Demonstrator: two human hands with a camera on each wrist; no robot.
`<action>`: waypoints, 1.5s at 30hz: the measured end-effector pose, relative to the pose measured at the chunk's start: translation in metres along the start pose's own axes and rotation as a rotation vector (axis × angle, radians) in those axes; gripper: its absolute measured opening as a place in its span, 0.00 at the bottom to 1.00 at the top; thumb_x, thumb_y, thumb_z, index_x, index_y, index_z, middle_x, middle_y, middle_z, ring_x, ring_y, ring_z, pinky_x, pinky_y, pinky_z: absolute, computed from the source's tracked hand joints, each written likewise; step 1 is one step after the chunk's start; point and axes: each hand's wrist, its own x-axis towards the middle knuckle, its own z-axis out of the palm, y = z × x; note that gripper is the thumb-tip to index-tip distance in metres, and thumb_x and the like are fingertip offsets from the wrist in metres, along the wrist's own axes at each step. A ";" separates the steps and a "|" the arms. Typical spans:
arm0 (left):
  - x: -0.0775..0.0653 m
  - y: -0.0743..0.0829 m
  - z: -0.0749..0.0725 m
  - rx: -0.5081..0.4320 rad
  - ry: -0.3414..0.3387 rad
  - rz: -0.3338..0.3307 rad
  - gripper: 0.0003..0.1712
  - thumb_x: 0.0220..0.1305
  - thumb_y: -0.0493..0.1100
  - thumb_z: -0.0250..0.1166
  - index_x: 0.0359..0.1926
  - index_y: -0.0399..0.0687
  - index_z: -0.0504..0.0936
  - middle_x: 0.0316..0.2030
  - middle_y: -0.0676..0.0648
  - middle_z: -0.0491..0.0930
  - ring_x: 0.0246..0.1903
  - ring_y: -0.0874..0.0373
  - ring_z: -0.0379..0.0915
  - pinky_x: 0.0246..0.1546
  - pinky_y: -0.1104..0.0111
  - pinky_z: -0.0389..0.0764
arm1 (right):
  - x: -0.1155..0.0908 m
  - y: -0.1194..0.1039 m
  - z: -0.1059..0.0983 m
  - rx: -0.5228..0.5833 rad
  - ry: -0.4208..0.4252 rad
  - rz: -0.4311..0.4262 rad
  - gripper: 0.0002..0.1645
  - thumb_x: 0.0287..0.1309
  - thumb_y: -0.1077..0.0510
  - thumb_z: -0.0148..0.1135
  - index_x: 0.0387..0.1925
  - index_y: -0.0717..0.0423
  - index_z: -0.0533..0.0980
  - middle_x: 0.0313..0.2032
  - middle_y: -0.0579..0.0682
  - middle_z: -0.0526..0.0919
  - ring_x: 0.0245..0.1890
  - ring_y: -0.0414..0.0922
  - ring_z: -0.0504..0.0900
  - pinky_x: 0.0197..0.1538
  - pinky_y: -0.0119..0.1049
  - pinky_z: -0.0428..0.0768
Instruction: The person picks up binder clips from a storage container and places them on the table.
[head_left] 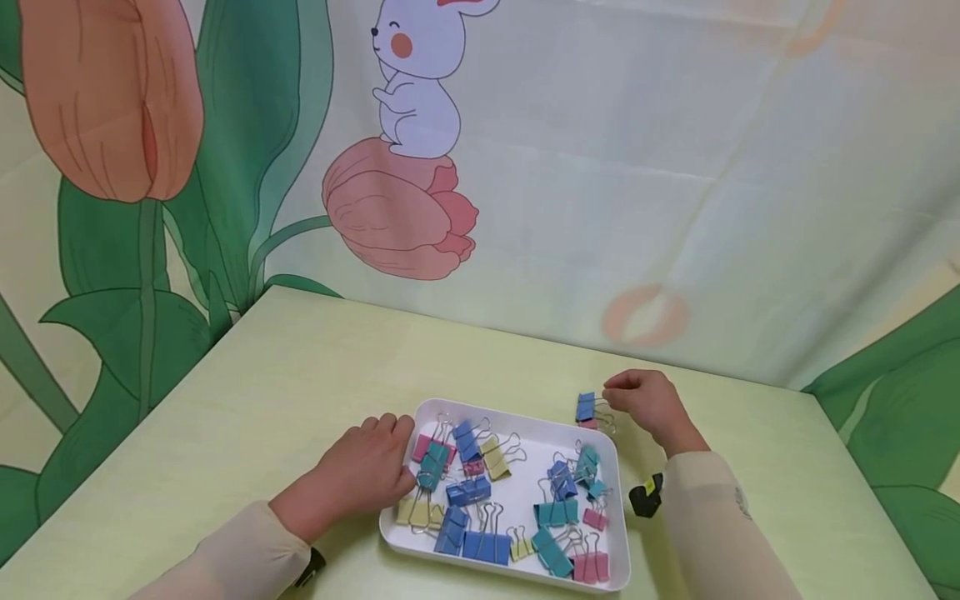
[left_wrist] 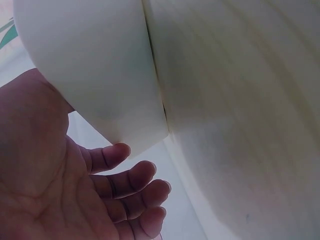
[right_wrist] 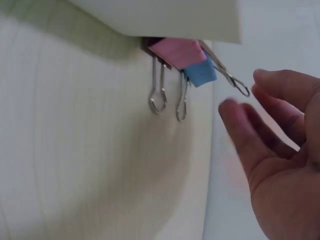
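A white tray (head_left: 510, 575) holds several binder clips in blue, teal, yellow and pink. My left hand (head_left: 367, 467) grips the tray's left end, thumb over the rim and fingers loosely bent outside; the tray's side wall (left_wrist: 110, 75) fills the upper part of the left wrist view. Behind the tray's far right corner, a blue binder clip (head_left: 585, 407) and a pink binder clip (right_wrist: 177, 51) stand on the table close together. My right hand (head_left: 651, 404) is beside them, its thumb and fingertips spread apart around the end of a wire handle (right_wrist: 240, 87).
The pale yellow-green table (head_left: 225, 433) meets a printed backdrop (head_left: 562, 208) with tulips and a rabbit. Below each sleeve shows a black wrist strap (head_left: 647, 496). Inside the tray, clips crowd the left side and near edge, among them a large blue binder clip (head_left: 486, 547).
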 end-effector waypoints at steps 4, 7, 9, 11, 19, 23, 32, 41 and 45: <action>0.001 0.000 -0.001 -0.002 -0.005 -0.004 0.19 0.55 0.46 0.59 0.43 0.38 0.69 0.29 0.45 0.68 0.28 0.53 0.61 0.30 0.61 0.68 | -0.004 -0.002 -0.006 -0.058 0.061 -0.006 0.18 0.62 0.49 0.60 0.48 0.55 0.79 0.50 0.56 0.82 0.47 0.53 0.79 0.47 0.45 0.77; 0.001 0.001 -0.001 -0.003 -0.005 -0.005 0.19 0.54 0.46 0.59 0.42 0.38 0.69 0.29 0.45 0.67 0.28 0.53 0.61 0.29 0.61 0.68 | -0.008 -0.005 -0.009 -0.107 0.111 -0.033 0.17 0.61 0.49 0.60 0.46 0.55 0.80 0.48 0.57 0.83 0.45 0.52 0.80 0.43 0.44 0.77; 0.001 0.001 -0.001 -0.001 -0.004 -0.005 0.19 0.54 0.46 0.59 0.42 0.38 0.69 0.29 0.45 0.67 0.28 0.53 0.61 0.29 0.61 0.68 | -0.013 -0.008 -0.010 -0.130 0.135 -0.052 0.16 0.61 0.50 0.61 0.44 0.55 0.81 0.46 0.56 0.84 0.44 0.52 0.80 0.42 0.43 0.77; 0.001 0.000 -0.001 0.001 -0.002 -0.002 0.19 0.54 0.46 0.59 0.42 0.38 0.69 0.29 0.45 0.67 0.28 0.52 0.61 0.29 0.61 0.68 | -0.019 -0.012 -0.010 -0.145 0.147 -0.080 0.15 0.61 0.50 0.61 0.43 0.55 0.81 0.44 0.55 0.84 0.43 0.51 0.81 0.41 0.43 0.78; 0.001 0.000 0.000 0.009 0.004 0.004 0.19 0.54 0.46 0.59 0.42 0.38 0.69 0.29 0.45 0.67 0.28 0.53 0.61 0.28 0.62 0.67 | -0.057 -0.037 -0.001 -0.139 0.047 -0.225 0.13 0.59 0.54 0.64 0.45 0.53 0.81 0.43 0.51 0.85 0.43 0.48 0.83 0.44 0.42 0.82; 0.001 0.000 0.000 0.007 0.000 0.002 0.19 0.54 0.46 0.59 0.42 0.38 0.69 0.29 0.45 0.67 0.28 0.53 0.61 0.29 0.62 0.68 | -0.076 -0.046 0.007 -0.120 -0.035 -0.259 0.11 0.57 0.56 0.66 0.43 0.51 0.82 0.41 0.48 0.85 0.42 0.45 0.83 0.45 0.40 0.82; 0.000 0.001 -0.001 0.001 -0.005 -0.003 0.19 0.54 0.46 0.60 0.42 0.38 0.69 0.29 0.45 0.67 0.28 0.52 0.62 0.29 0.61 0.68 | -0.091 -0.051 0.028 -0.198 -0.168 -0.275 0.10 0.55 0.57 0.67 0.41 0.51 0.83 0.36 0.43 0.85 0.35 0.38 0.81 0.41 0.33 0.81; 0.000 0.001 0.001 -0.005 0.007 0.001 0.18 0.54 0.46 0.59 0.42 0.38 0.69 0.29 0.45 0.67 0.28 0.52 0.61 0.29 0.60 0.68 | -0.090 -0.046 0.040 -0.244 -0.163 -0.285 0.07 0.54 0.58 0.68 0.37 0.53 0.85 0.34 0.42 0.85 0.32 0.36 0.80 0.39 0.30 0.80; 0.001 0.001 0.002 -0.005 0.000 -0.006 0.19 0.54 0.46 0.59 0.42 0.39 0.69 0.29 0.45 0.67 0.28 0.52 0.61 0.29 0.61 0.67 | -0.091 -0.047 0.042 -0.221 -0.155 -0.266 0.06 0.53 0.59 0.68 0.35 0.53 0.85 0.33 0.43 0.86 0.32 0.36 0.81 0.38 0.30 0.80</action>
